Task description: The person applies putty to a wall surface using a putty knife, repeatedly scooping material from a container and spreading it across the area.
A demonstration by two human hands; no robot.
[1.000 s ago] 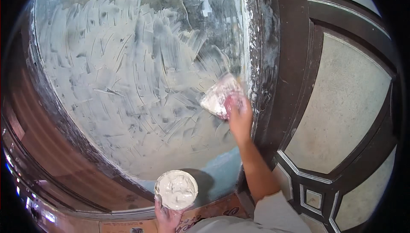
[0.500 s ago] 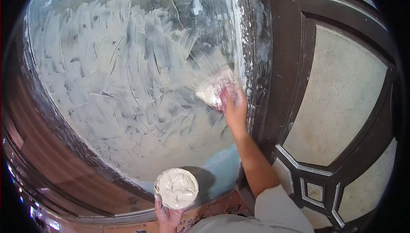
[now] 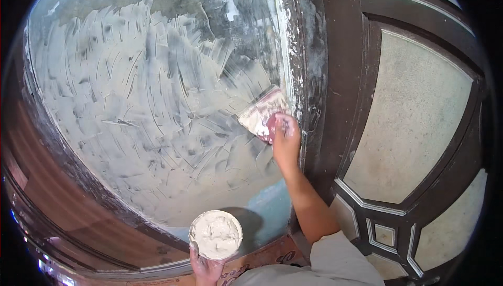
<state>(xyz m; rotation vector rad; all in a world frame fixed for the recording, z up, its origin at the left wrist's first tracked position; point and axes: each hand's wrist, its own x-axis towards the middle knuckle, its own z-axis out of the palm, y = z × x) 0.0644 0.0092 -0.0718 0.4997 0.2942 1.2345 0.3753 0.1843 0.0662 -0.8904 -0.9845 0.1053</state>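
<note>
My right hand [image 3: 286, 136] grips a wide putty knife [image 3: 260, 114], its pinkish-red blade smeared with cream paste. The blade lies against the wall panel [image 3: 157, 102], close to its right edge. Streaky cream filler covers much of that panel, with dark patches showing through. Low in the view, my left hand [image 3: 206, 267] holds a round tub [image 3: 216, 235] of thick cream putty from below, thumb against its side. The putty's surface is lumpy and uneven.
A dark brown door [image 3: 361, 118] with pale inset panels stands to the right. Brown woodwork [image 3: 57, 191] curves along the left. Printed cardboard [image 3: 267, 257] lies at the wall's foot. A blue painted patch [image 3: 272, 207] shows low on the wall.
The putty knife has shifted slightly down and left in view with my right hand, and its blade shows more sharply. The wall has also slid left in the picture. The tub has barely moved.
</note>
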